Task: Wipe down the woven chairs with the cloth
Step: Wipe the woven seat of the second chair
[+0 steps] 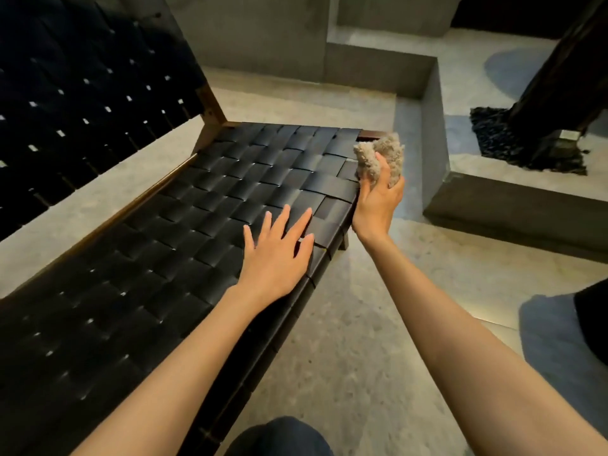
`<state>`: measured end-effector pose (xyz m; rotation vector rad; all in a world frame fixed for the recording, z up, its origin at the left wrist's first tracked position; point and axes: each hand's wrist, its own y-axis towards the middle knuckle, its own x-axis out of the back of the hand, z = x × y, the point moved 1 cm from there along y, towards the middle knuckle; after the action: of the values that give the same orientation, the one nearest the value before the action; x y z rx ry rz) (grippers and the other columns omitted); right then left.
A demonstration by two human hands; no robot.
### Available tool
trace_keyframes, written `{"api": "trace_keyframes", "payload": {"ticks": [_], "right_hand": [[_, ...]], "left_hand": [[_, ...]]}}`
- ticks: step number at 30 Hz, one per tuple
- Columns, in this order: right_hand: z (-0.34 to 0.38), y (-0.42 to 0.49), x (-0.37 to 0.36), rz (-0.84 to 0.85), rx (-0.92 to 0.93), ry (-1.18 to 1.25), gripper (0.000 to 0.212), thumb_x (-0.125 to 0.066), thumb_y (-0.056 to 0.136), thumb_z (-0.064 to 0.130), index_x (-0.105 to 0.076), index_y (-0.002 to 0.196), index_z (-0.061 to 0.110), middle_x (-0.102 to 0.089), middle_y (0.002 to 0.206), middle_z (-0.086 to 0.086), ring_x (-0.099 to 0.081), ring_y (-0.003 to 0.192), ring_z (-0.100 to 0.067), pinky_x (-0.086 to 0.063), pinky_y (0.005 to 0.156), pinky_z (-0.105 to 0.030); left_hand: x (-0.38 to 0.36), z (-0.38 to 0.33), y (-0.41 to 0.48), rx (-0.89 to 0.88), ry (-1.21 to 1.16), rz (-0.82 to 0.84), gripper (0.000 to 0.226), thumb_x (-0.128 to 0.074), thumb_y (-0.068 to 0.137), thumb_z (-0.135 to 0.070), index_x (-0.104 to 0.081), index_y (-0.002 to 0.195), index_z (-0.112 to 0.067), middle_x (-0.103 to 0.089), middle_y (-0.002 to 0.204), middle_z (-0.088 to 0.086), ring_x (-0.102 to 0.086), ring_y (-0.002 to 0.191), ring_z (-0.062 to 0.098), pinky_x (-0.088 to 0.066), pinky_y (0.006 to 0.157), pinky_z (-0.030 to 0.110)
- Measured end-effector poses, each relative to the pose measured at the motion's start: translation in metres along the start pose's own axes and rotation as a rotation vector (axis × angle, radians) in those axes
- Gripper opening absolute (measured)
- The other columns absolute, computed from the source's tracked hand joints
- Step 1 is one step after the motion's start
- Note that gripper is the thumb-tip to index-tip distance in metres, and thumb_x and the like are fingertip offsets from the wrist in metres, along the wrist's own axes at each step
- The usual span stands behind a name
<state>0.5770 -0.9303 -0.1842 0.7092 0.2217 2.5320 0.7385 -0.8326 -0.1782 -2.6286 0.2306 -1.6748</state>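
Note:
A low woven chair [204,192] of black leather straps on a dark wooden frame fills the left and middle of the head view, its woven backrest [82,93] rising at the upper left. My left hand [279,255] lies flat on the seat near its front edge, fingers spread, holding nothing. My right hand [376,202] grips a bunched, fluffy beige cloth [378,156] against the seat's front right corner.
A concrete floor [362,324] surrounds the chair. Raised concrete steps [434,126] stand just beyond the chair's right end. A dark post [559,93] on a shaggy black mat [500,139] stands at the far right. My knee [279,436] shows at the bottom.

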Motion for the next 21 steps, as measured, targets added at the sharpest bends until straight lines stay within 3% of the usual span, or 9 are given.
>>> {"api": "trace_keyframes", "payload": {"ticks": [4,7,9,11,12,14,17,21], "right_hand": [[0.002,0.048,-0.004,-0.033,0.176,-0.152,0.044,-0.049,0.097,0.014,-0.047,0.139,0.028,-0.028,0.147,-0.016,-0.026,0.136,-0.032,-0.020,0.115,-0.039],[0.004,0.083,-0.008,0.055,0.376,-0.448,0.037,-0.055,0.092,0.021,-0.059,0.126,0.034,-0.029,0.150,-0.010,-0.020,0.140,-0.035,-0.002,0.116,-0.053],[0.003,0.103,-0.010,0.095,0.399,-0.479,0.031,-0.058,0.087,0.029,-0.065,0.117,0.035,-0.036,0.147,-0.007,-0.028,0.135,-0.034,-0.012,0.115,-0.048],[0.001,0.111,-0.014,0.051,0.342,-0.365,0.028,-0.059,0.085,0.030,-0.068,0.111,0.031,-0.045,0.137,-0.007,-0.042,0.120,-0.030,-0.033,0.099,-0.029],[-0.001,0.112,-0.016,-0.004,0.269,-0.280,0.027,-0.059,0.085,0.030,-0.069,0.110,0.028,-0.048,0.131,-0.007,-0.046,0.113,-0.028,-0.033,0.087,-0.019],[-0.005,0.110,-0.019,-0.115,0.064,-0.076,0.026,-0.059,0.088,0.032,-0.066,0.112,0.024,-0.049,0.123,-0.008,-0.052,0.106,-0.023,-0.030,0.078,-0.013],[-0.008,0.101,-0.022,-0.148,-0.206,0.163,0.038,-0.053,0.094,0.042,-0.055,0.126,0.022,-0.048,0.126,-0.008,-0.050,0.104,-0.015,-0.031,0.083,-0.016],[-0.007,0.084,-0.016,-0.132,-0.245,0.139,0.051,-0.049,0.096,0.043,-0.042,0.141,0.021,-0.047,0.137,-0.009,-0.044,0.125,-0.022,-0.033,0.100,-0.027]], "left_hand": [[-0.002,0.004,0.029,-0.075,-0.017,-0.001,0.049,-0.014,0.098,-0.052,-0.006,0.146,-0.047,0.003,0.159,-0.010,0.012,0.145,0.015,0.014,0.114,0.048],[-0.004,0.008,0.042,-0.116,-0.035,-0.023,0.051,-0.012,0.096,-0.053,-0.008,0.146,-0.048,0.002,0.159,-0.012,0.012,0.145,0.014,0.008,0.117,0.045],[-0.006,0.009,0.046,-0.132,-0.043,-0.035,0.052,-0.011,0.095,-0.054,-0.007,0.146,-0.049,0.003,0.158,-0.014,0.012,0.145,0.013,0.005,0.119,0.044],[-0.009,0.011,0.048,-0.139,-0.047,-0.055,0.050,-0.012,0.096,-0.053,-0.006,0.145,-0.050,0.003,0.158,-0.015,0.012,0.145,0.012,0.004,0.119,0.043],[-0.010,0.012,0.048,-0.141,-0.050,-0.064,0.049,-0.012,0.096,-0.053,-0.005,0.144,-0.051,0.003,0.158,-0.015,0.012,0.145,0.011,0.005,0.119,0.043],[-0.011,0.012,0.047,-0.141,-0.052,-0.074,0.049,-0.011,0.095,-0.054,-0.005,0.144,-0.052,0.002,0.158,-0.016,0.012,0.145,0.010,0.005,0.118,0.041],[-0.010,0.010,0.046,-0.135,-0.055,-0.075,0.052,-0.011,0.093,-0.054,-0.006,0.144,-0.050,0.002,0.158,-0.015,0.011,0.145,0.011,0.005,0.119,0.041],[-0.010,0.009,0.045,-0.129,-0.056,-0.072,0.053,-0.010,0.093,-0.053,-0.008,0.146,-0.048,0.001,0.158,-0.014,0.011,0.145,0.012,0.005,0.119,0.041]]}}
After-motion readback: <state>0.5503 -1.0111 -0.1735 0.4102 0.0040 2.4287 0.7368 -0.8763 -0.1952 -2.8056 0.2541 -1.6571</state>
